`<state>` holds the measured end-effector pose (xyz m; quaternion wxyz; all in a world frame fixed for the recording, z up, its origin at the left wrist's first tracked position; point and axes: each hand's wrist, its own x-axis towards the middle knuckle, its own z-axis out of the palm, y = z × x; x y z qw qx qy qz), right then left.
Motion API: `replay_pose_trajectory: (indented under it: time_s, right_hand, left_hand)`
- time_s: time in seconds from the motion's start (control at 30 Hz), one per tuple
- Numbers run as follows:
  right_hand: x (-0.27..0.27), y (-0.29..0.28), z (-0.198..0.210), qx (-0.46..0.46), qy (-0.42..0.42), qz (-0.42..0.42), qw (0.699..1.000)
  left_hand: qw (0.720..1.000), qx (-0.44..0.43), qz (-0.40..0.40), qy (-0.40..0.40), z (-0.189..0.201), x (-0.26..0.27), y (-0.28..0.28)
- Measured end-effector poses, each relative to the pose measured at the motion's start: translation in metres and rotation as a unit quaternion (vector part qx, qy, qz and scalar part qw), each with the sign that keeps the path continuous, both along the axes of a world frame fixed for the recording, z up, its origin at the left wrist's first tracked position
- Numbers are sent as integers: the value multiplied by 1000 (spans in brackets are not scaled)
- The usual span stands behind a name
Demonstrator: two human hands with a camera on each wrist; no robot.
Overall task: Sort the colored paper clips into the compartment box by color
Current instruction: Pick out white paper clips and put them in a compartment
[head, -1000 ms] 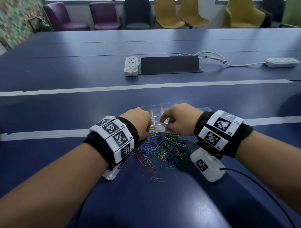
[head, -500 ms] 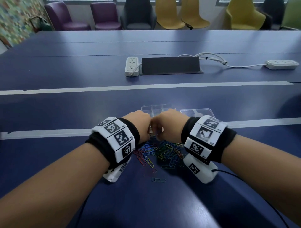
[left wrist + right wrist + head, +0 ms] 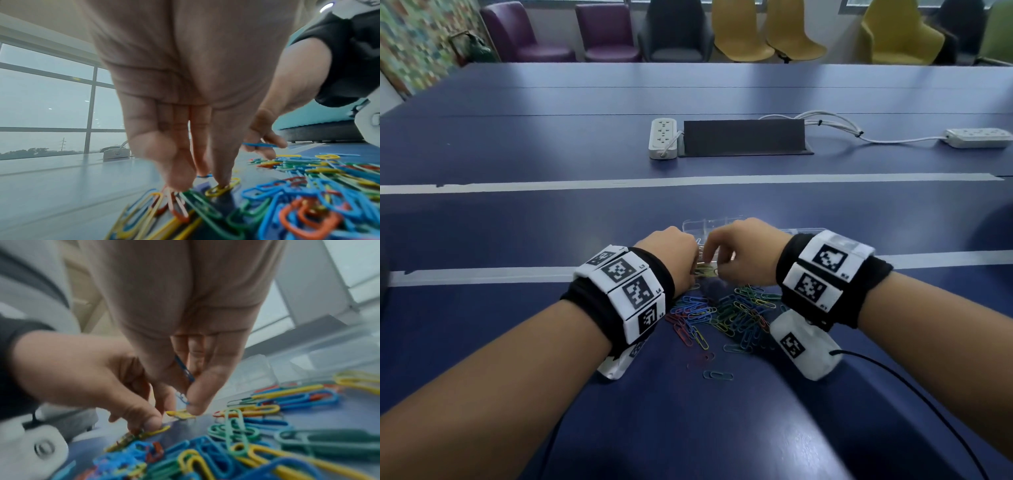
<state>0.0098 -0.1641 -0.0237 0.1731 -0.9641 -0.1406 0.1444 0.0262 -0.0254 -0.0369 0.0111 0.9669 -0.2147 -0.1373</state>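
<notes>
A heap of colored paper clips (image 3: 726, 313) lies on the blue table, just in front of the clear compartment box (image 3: 707, 224). Both hands meet at the heap's far edge. My left hand (image 3: 688, 270) points its fingers down onto the clips, and its thumb tip presses a yellow clip (image 3: 223, 186) flat on the table. My right hand (image 3: 717, 263) pinches a blue paper clip (image 3: 185, 369) between thumb and fingers, a little above the table. The same blue paper clip (image 3: 259, 145) shows edge-on in the left wrist view. My hands hide most of the box.
Two white power strips (image 3: 662, 137) (image 3: 977, 137) and a dark cable hatch (image 3: 743, 137) lie farther back on the table. White tape lines (image 3: 482, 274) cross the table. A few stray clips (image 3: 717, 375) lie nearer to me. Chairs stand along the far side.
My right hand has drawn back from over the box to the heap's far edge, close to my left hand. The left hand has barely moved.
</notes>
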Motion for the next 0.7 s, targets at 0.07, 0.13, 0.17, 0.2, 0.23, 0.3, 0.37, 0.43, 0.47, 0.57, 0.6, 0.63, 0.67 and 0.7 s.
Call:
replay_pose_trajectory:
  time_s: [0.07, 0.13, 0.17, 0.2, 0.23, 0.3, 0.37, 0.43, 0.47, 0.57, 0.6, 0.63, 0.67, 0.7]
  right_hand:
    - [2, -7, -1, 87, 82, -67, 991]
    - [3, -11, -3, 169, 163, -131, 963]
    - [3, -12, -3, 207, 187, -156, 947]
    - [3, -12, -3, 230, 198, -172, 937]
    - [3, -12, -2, 235, 199, -176, 935]
    - [2, -10, -1, 175, 166, -140, 960]
    - [-1, -9, 0, 56, 106, -54, 991]
    - [-6, -6, -1, -39, 71, 20, 997]
    - [-8, -4, -2, -62, 64, 36, 995]
    - [-10, -1, -5, -73, 44, 50, 995]
    - [-9, -2, -6, -73, 44, 51, 995]
    - [-8, -2, -6, -75, 46, 52, 995]
    - [-8, -3, -6, -77, 46, 54, 994]
    - [-8, -4, -7, -79, 45, 56, 994]
  left_hand:
    - [1000, -12, 0, -8, 1, 0, 0]
    - [1000, -19, 0, -12, 1, 0, 1]
    - [1000, -21, 2, -9, 1, 0, 1]
    - [1000, -21, 4, -4, 2, 0, 1]
    - [1000, -21, 5, 1, 3, 0, 0]
    - [1000, -22, 3, 4, 3, 0, -1]
    - [1000, -22, -2, 1, 4, 0, -2]
    - [1000, -11, -11, -3, 5, 0, -3]
    - [1000, -3, -15, -6, 5, 0, -4]
    - [1000, 14, -22, -2, 5, 1, -3]
    - [1000, 15, -25, 3, 4, 2, -1]
    - [999, 15, -31, 9, 4, 3, 0]
    - [999, 16, -37, 14, 3, 4, 2]
    - [999, 16, -42, 15, 3, 4, 4]
